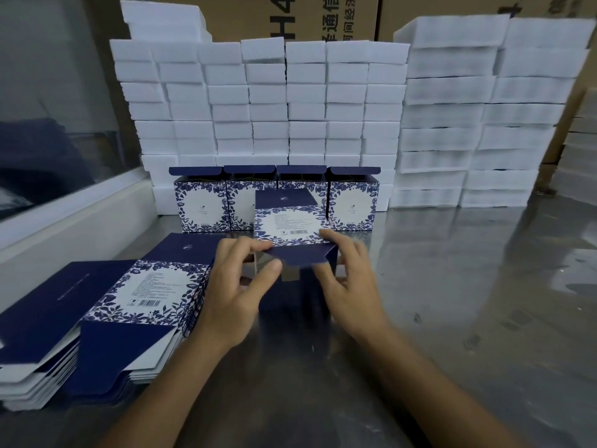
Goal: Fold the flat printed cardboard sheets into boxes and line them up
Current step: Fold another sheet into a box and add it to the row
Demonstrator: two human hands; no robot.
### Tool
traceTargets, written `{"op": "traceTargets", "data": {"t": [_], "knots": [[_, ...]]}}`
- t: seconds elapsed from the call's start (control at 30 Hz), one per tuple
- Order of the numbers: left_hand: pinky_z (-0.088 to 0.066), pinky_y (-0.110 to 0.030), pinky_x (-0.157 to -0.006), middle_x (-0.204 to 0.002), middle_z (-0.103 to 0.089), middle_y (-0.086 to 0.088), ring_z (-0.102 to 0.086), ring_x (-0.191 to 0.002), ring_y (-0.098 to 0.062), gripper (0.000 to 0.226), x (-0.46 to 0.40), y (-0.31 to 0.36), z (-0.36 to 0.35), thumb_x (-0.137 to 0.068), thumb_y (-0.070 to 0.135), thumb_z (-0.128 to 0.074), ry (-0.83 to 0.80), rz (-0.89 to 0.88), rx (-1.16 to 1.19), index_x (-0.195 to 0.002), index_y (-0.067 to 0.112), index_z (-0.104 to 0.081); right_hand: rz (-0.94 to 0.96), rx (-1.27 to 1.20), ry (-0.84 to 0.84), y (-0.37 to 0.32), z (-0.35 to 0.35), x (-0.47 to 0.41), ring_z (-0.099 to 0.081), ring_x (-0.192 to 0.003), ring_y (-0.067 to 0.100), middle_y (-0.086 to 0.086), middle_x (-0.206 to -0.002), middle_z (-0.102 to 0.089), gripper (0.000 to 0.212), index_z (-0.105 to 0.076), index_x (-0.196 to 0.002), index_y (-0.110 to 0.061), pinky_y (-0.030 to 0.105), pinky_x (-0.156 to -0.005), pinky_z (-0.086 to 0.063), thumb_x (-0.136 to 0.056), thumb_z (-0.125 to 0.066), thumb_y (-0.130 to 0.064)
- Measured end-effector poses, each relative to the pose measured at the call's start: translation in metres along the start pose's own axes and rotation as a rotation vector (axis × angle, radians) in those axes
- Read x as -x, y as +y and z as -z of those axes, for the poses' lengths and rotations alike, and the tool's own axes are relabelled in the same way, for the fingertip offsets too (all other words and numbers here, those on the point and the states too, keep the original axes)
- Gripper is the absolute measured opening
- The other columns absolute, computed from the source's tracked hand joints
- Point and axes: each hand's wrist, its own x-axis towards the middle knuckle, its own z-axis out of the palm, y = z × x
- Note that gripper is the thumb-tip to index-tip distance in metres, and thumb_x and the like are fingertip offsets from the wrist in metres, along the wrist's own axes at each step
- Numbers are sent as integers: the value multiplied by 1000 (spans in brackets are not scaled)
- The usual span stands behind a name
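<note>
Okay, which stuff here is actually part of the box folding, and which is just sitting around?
Part of the job:
- half-folded blue floral cardboard box, held by left hand and right hand
- stack of flat printed sheets
- row of four finished boxes

Just lying about:
- white foam block stacks
- brown cartons

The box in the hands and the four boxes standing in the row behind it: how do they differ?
The box in the hands lies tipped, barcode panel up; the row boxes stand upright on the table. On the held box, the left hand and right hand are folding a navy flap; the row boxes stand untouched, top flaps raised. The held box is unfinished; the row boxes are placed. Both share the blue floral print.
</note>
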Motion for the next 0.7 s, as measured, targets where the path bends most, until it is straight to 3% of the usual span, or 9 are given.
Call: {"op": "traceTargets", "data": {"t": [0.1,0.13,0.2,0.27,0.37,0.5,0.63,0.7], "knots": [[-44,-30,-97,-120,-58,7,-56,-116,-9,47,2,-4,1,-92,57,-37,-81,30,156,-122,31,-62,-15,-62,138,-5,7,-5,-53,-105,0,-14,-110,-50,4,-60,-100,-41,35,-87,-52,-97,-59,-41],[-46,-40,-98,-123,-59,8,-57,-117,-13,52,2,-5,0,-93,59,-34,-84,53,166,-127,30,-60,-31,-68,160,-7,9,-6,-53,-102,2,-10,-107,-51,6,-61,-93,-37,37,-87,-52,-97,-59,-40],[-53,-47,-89,-122,-61,10,-61,-110,-12,51,2,-7,-3,-93,61,-34,-54,87,118,-132,35,-52,-63,-53,195,-8,11,-8,-52,-96,7,-2,-103,-52,21,-61,-87,-21,41,-86,-52,-97,-59,-40],[-56,-48,-79,-111,-60,11,-62,-97,-7,40,2,-9,-7,-90,60,-40,-27,105,-14,-125,42,-44,-79,-38,226,-9,12,-8,-52,-93,9,1,-102,-51,32,-58,-85,-12,41,-85,-52,-96,-59,-42],[-54,-45,-68,-91,-59,7,-59,-79,-10,38,3,-13,-8,-88,67,-40,-43,86,-168,-97,31,-46,-67,-40,237,-13,13,-7,-54,-90,10,-1,-100,-51,43,-59,-83,-14,36,-82,-52,-88,-54,-56],[-34,-33,-49,-62,-43,4,-40,-53,-13,42,2,-15,-5,-94,54,-36,-20,-26,-265,-78,15,-42,-31,-26,222,-18,9,-5,-53,-88,7,-5,-97,-48,43,-58,-79,-20,30,-78,-51,-83,-52,-62],[-36,-43,-48,-57,-43,-3,-42,-51,-20,39,-2,-16,-3,-97,42,-35,-11,-58,-258,-75,10,-42,-34,-44,212,-19,7,-4,-53,-88,6,-6,-96,-46,36,-54,-74,-27,31,-76,-52,-83,-54,-62],[-33,-34,-47,-54,-40,0,-38,-48,-16,37,-2,-16,-3,-97,41,-36,-5,-77,-264,-72,13,-40,-30,-50,216,-19,8,-4,-53,-87,6,-6,-96,-47,34,-55,-75,-26,28,-74,-51,-83,-56,-59]]}}
